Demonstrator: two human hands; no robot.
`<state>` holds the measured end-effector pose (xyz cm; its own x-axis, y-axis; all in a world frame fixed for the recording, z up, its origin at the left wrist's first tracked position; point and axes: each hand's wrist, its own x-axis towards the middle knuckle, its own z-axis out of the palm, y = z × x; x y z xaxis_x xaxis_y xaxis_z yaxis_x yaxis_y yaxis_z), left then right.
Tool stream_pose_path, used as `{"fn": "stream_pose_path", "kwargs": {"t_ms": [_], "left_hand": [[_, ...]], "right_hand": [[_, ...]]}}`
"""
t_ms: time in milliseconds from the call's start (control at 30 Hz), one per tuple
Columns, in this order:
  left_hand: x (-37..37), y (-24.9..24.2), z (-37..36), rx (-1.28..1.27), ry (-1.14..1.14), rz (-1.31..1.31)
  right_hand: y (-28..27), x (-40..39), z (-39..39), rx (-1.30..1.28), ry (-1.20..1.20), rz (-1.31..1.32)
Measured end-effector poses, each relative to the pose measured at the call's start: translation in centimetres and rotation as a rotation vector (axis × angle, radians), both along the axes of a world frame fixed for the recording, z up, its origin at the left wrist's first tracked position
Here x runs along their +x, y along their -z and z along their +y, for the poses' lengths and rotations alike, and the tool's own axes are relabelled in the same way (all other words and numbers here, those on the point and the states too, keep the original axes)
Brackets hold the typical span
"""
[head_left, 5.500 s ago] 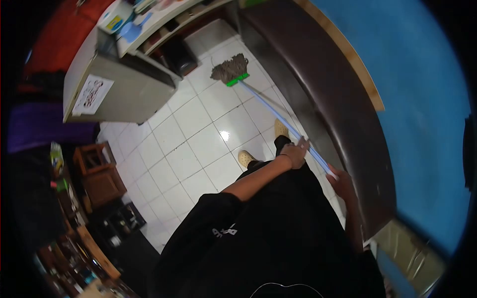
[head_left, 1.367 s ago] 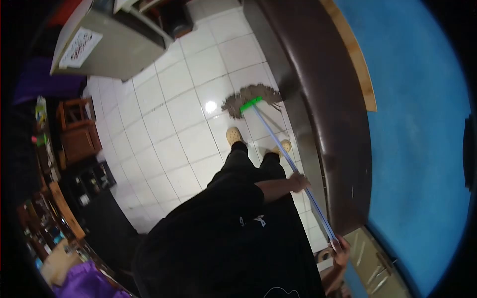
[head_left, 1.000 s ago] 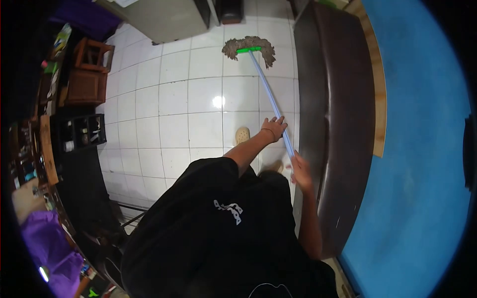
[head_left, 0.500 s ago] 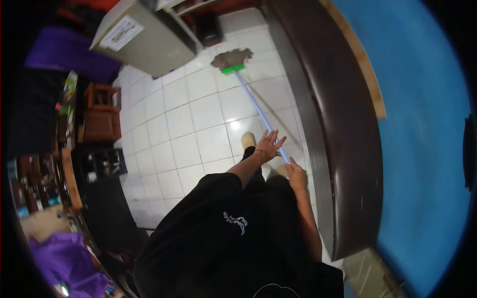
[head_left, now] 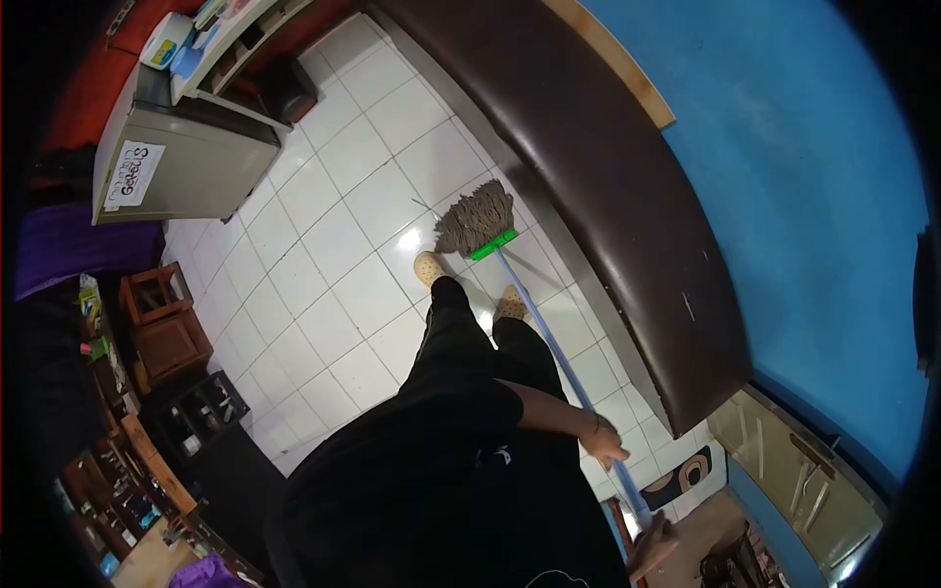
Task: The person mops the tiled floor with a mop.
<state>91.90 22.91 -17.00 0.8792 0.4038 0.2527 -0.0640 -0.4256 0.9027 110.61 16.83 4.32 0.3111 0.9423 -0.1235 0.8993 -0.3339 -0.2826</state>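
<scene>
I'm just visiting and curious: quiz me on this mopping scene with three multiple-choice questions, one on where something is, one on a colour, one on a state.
1. Where does the mop head lie?
A. on the white tiled floor beside the brown bench
B. on top of the bench
C. inside the grey cabinet

2. What colour is the clamp under the mop head?
A. red
B. green
C. yellow

3. How is the mop handle held?
A. by no hand
B. by one hand
C. by both hands

Answers: 1 A, the strands rest on tiles by the bench edge. 2 B, it is bright green. 3 C, the left hand grips mid-handle and the right hand its end.
</scene>
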Motion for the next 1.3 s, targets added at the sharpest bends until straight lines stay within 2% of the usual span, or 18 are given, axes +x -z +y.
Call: {"fn": "stream_pose_path", "kwargs": {"t_ms": [100, 200, 300, 333, 400, 433, 533, 567, 600, 633, 733, 800, 867, 933, 1033, 1100, 1200, 1300], "left_hand": [[1.8, 3.1, -2.4, -0.035, 0.138, 0.056], [-1.9, 3.1, -1.5, -0.034, 0.085, 0.18], [-7.2, 4.3, 0.2, -0.103, -0.106, 0.432], [-9.0, 5.5, 0.5, -0.08, -0.202, 0.498], [-14.2, 8.1, 1.7, -0.062, -0.442, 0.608], [-17.7, 9.0, 2.5, -0.076, -0.535, 0.638], [-29.4, 11.4, 3.4, 0.019, -1.14, 0.333], [-34.0, 10.9, 3.7, -0.201, -1.121, 0.38], [-37.7, 12.3, 3.7, -0.067, -1.212, 0.556], [-42.2, 9.8, 3.2, -0.152, -1.189, 0.671], [-51.3, 6.9, 1.3, -0.307, -1.232, 0.706], [-54.6, 4.3, -0.1, -0.372, -1.308, 0.724], [-56.8, 7.5, -1.4, -0.307, -1.466, 0.431], [-57.9, 7.2, -2.5, -0.272, -1.519, 0.374], [-56.7, 7.4, -3.4, -0.293, -1.549, 0.477], [-54.7, 4.6, -2.9, -0.439, -1.345, 0.731], [-49.7, 5.5, -1.8, -0.558, -1.102, 0.847], [-43.4, 5.8, -1.6, -0.451, -1.094, 0.836]], "right_hand": [[2.1, 1.1, -3.6, -0.254, 0.437, 0.324], [2.1, -4.9, -1.5, -0.361, 0.482, 0.463], [6.8, -7.4, 0.6, -0.351, 0.432, 0.645], [8.6, -10.1, 1.9, -0.204, 0.071, 0.544], [11.6, -13.8, 4.7, -0.392, 0.151, 0.548], [12.0, -18.8, 6.5, -0.323, 0.092, 0.455], [18.4, -28.5, 11.4, -0.078, -0.123, 0.336], [19.1, -33.2, 12.9, -0.08, -0.141, 0.416], [18.4, -38.7, 13.9, -0.097, -0.246, 0.461], [20.3, -42.2, 15.7, -0.242, -0.414, 0.516], [22.3, -54.4, 16.5, -0.415, -0.7, 0.856], [22.7, -61.2, 16.1, -0.552, -0.875, 0.7], [23.8, -65.8, 15.2, -0.375, -1.086, 0.463], [24.7, -68.4, 13.6, -0.165, -1.094, 0.36], [24.8, -66.3, 12.9, -0.118, -1.12, 0.358], [25.0, -61.8, 13.1, -0.081, -1.162, 0.335], [25.3, -52.1, 14.3, -0.25, -1.046, 0.36], [19.4, -43.4, 13.7, -0.272, -1.003, 0.289]]}}
